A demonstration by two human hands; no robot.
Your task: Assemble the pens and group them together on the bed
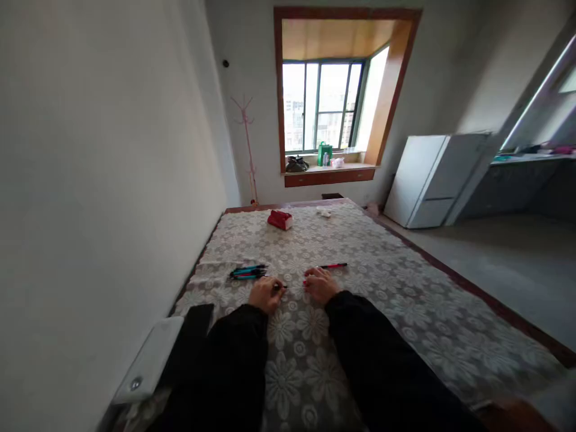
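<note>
My left hand (pixel 266 293) is closed, fingers pinched round a small dark pen part (pixel 278 287) just above the tablecloth. Facing it across a narrow gap, my right hand (pixel 321 286) is closed on a small red piece (pixel 305 282) that shows at its fingertips; its exact kind is too small to make out. Beyond the right hand lies a red pen (pixel 335 265) with a dark end. Several teal and dark pens (pixel 248 272) lie in a loose bunch beyond and to the left of my left hand.
A floral tablecloth (pixel 288 378) covers the long table. Toward the far end are a red tissue pack (pixel 279 219) and a crumpled white piece (pixel 324 212). A white wall (pixel 112 150) runs along the left side; a white fridge (pixel 416 177) stands off to the right.
</note>
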